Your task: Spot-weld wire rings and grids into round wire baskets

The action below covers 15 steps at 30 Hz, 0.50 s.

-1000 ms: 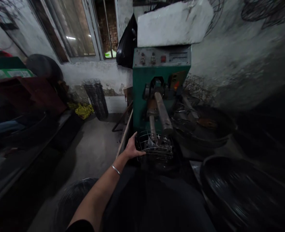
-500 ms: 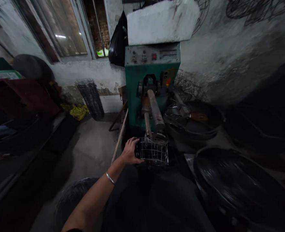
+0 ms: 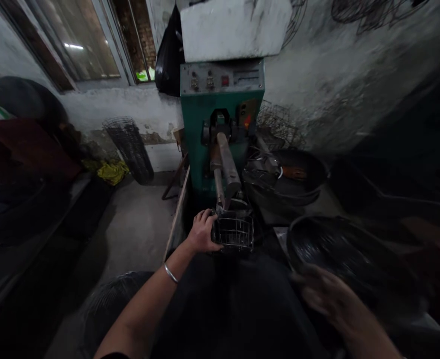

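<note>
Half closed, the left hand (image 3: pixel 202 235) holds the basket (image 3: pixel 234 232) at its left side, maybe to steady it; the right hand (image 3: pixel 326 291) blurs, so I can't tell its grip.

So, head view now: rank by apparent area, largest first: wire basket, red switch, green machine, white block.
1. Green machine
2. White block
3. Wire basket, nearer the camera, so its lead may be flattered
4. Red switch
</note>
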{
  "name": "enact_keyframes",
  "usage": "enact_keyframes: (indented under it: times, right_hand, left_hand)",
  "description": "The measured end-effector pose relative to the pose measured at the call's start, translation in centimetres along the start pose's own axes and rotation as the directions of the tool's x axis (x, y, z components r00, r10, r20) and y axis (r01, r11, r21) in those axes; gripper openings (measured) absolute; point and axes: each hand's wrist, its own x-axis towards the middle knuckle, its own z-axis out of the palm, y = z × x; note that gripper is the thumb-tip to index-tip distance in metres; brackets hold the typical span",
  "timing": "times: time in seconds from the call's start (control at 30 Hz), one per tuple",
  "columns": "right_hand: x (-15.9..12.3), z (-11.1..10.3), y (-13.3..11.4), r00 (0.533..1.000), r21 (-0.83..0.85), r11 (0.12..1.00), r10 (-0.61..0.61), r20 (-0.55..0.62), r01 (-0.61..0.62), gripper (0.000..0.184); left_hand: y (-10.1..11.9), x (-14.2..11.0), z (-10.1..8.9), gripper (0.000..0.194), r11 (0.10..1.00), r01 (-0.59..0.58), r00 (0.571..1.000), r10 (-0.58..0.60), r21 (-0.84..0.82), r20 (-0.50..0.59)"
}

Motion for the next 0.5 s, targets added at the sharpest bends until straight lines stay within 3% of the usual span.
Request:
enact_keyframes:
  times: [0.07,0.13,0.2,0.3,0.33,0.4,0.47,0.5]
  right_hand:
    - [3.5,4.9,-0.3,0.967,0.046,0.999,0.007,0.256,-0.02,0.065]
    - [6.6,9.5,-0.7,0.894,-0.083,0.996,0.062,0.443,-0.029,0.059]
    - [8.9,12.5,-0.8,0.869,-0.24,0.97,0.088,0.487,0.037,0.055]
    - [10.6,13.9,-0.6,0.859,-0.464,0.838,-0.009,0.512,0.286,0.042]
    - [10.6,13.9,-0.5,0.839,-0.545,0.734,-0.06,0.541,0.405,0.033]
    - [10.3,14.0,-0.5,0.797,-0.712,0.394,-0.102,0.595,0.582,0.02]
    - [9.6,14.5,-0.5,0.806,-0.806,0.006,-0.045,0.591,0.592,0.022]
    - [9.3,14.8,-0.5,0.822,-0.816,-0.135,-0.017,0.569,0.562,0.024]
  left_hand:
    - [0.5,0.0,0.1,0.106,1.0,0.01,1.0,-0.01,0.028,0.001]
    - [0.8,0.0,0.1,0.105,0.999,0.011,1.0,-0.01,0.051,-0.01]
    - [0.9,-0.2,0.1,0.102,0.998,0.01,1.0,-0.009,0.062,-0.021]
    - [0.7,-0.5,-0.1,0.102,0.997,0.025,1.0,-0.025,0.073,-0.01]
    - [0.7,-0.5,-0.1,0.103,0.996,0.033,0.999,-0.033,0.077,-0.003]
    - [0.6,-0.6,0.0,0.105,0.995,0.048,0.999,-0.049,0.082,0.008]
    - [0.5,-0.6,0.1,0.105,0.996,0.058,0.998,-0.059,0.07,0.011]
    - [0.4,-0.6,0.2,0.105,0.996,0.06,0.998,-0.06,0.061,0.008]
